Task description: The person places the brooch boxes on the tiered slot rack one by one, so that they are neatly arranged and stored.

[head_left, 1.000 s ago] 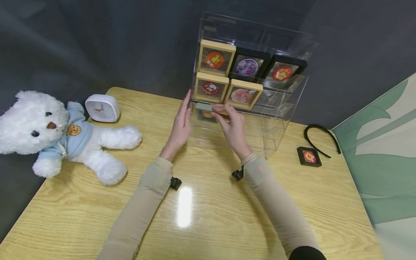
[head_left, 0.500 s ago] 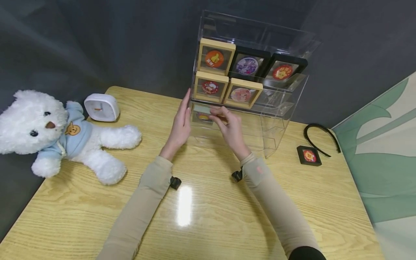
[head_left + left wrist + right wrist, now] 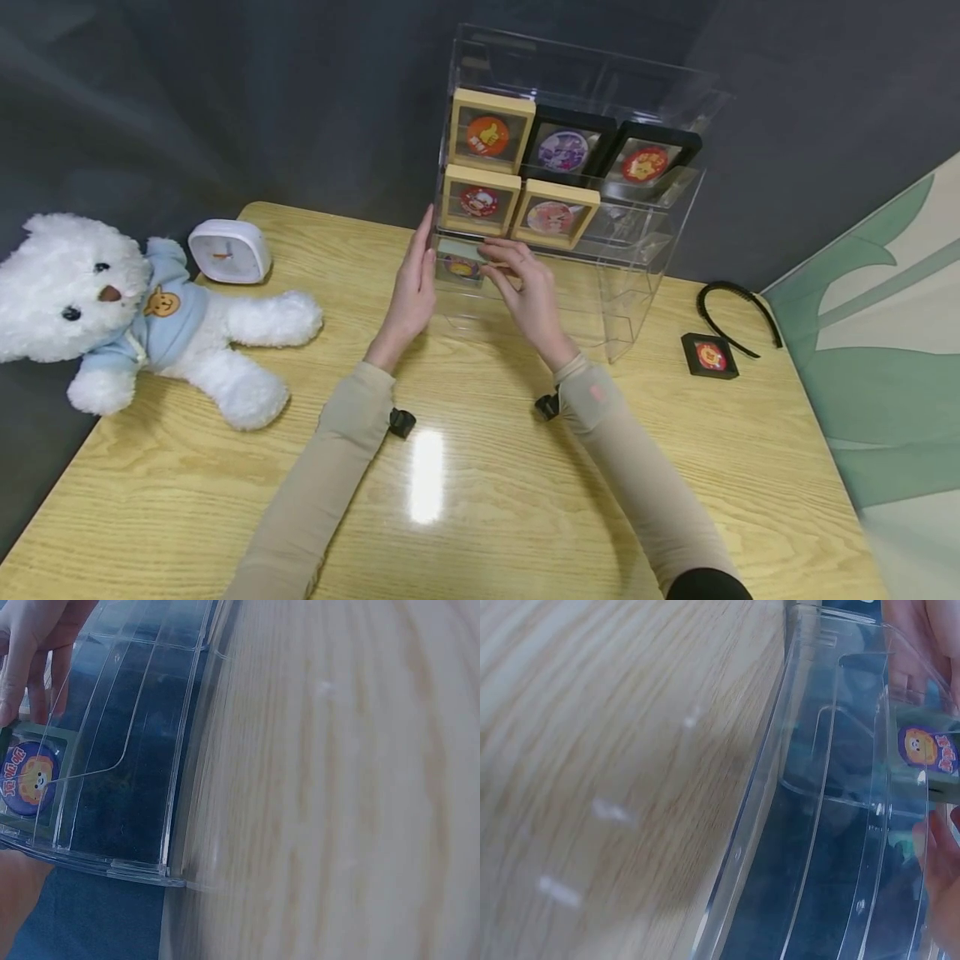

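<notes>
At the table's far edge, mid-width: clear acrylic display case (image 3: 645, 250) standing upright; left hand (image 3: 415, 292) flat against the case's left side wall, fingers straight; right hand (image 3: 525, 287) pinching a green framed badge (image 3: 459, 260) by its right edge, the badge sitting in the bottom tier at the left end; hands apart, badge between them; five framed badges on the two tiers above; white teddy bear (image 3: 135, 321) and white clock (image 3: 228, 250) near the left edge; black headband (image 3: 738, 312) and a small black frame (image 3: 709, 356) near the right edge.
</notes>
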